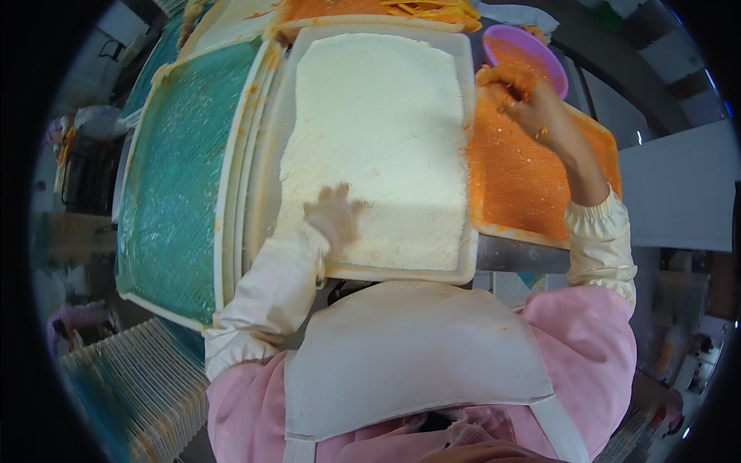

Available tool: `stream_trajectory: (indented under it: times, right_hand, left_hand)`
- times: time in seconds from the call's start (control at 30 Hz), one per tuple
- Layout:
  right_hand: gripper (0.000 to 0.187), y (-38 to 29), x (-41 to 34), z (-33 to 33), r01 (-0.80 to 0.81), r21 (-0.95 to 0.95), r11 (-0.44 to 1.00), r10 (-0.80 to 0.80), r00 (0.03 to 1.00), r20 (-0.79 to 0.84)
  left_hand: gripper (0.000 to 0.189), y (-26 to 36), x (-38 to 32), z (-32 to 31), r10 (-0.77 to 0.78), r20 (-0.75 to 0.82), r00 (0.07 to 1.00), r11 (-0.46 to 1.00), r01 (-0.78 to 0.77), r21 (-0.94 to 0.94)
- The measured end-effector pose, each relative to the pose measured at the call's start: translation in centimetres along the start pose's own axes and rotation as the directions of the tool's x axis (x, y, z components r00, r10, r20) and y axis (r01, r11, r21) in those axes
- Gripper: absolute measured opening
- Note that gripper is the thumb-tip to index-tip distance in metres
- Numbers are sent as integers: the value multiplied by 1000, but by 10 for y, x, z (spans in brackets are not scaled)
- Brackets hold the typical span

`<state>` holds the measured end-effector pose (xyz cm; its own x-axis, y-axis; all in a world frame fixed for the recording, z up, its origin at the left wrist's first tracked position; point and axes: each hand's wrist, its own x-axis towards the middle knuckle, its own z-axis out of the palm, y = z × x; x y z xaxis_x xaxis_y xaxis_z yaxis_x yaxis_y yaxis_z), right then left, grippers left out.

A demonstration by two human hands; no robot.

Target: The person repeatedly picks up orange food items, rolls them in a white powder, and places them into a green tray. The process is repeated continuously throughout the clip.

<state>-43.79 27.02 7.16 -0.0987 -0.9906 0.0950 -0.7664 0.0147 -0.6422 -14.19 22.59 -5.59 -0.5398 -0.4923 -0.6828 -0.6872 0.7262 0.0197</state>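
Note:
In front of me lies a white plastic tray [472, 254] filled with a flat layer of pale breadcrumb-like crumbs [382, 133]. My left hand [337, 215], dusted with crumbs and slightly blurred, has its fingers spread over the lower left of the layer and holds nothing. My right hand [524, 107] is raised over the upper end of a tray with an orange coating [521, 185], just below a purple bowl [558, 75]. Its curled fingers are smeared with orange, wet-looking bits; whether it grips a separate piece cannot be told.
Stacked white-rimmed trays with teal mesh [179, 173] stand on the left. Yellow gloves or sheets [440, 13] lie on another orange tray beyond. A tall stack of mesh trays [139, 388] is at the lower left. People are at the far left and right edges.

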Motion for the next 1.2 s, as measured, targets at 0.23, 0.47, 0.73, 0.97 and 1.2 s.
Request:
stream_trajectory:
  times: [0.23,0.47,0.73,0.97,1.2]
  right_hand:
    - [33,30,-29,72,103,55,993,-114,956,272]
    - [24,61,-67,59,-18,171,985,-15,981,191]
    - [17,157,-100,16,-495,233,837,467,869,167]
    - [25,211,-91,4,-235,-248,940,247,969,15]
    - [21,224,-6,24,-63,-700,711,123,992,36]
  left_hand:
    - [51,-97,117,30,-9,-367,930,996,-24,-86]
    - [71,8,92,-3,93,-272,958,883,-205,-421]
    - [49,-21,89,40,-128,-417,900,982,57,-178]
    - [46,-5,66,65,-207,-436,876,969,122,-214]
    - [42,-8,14,36,-150,-41,988,270,1,-963]
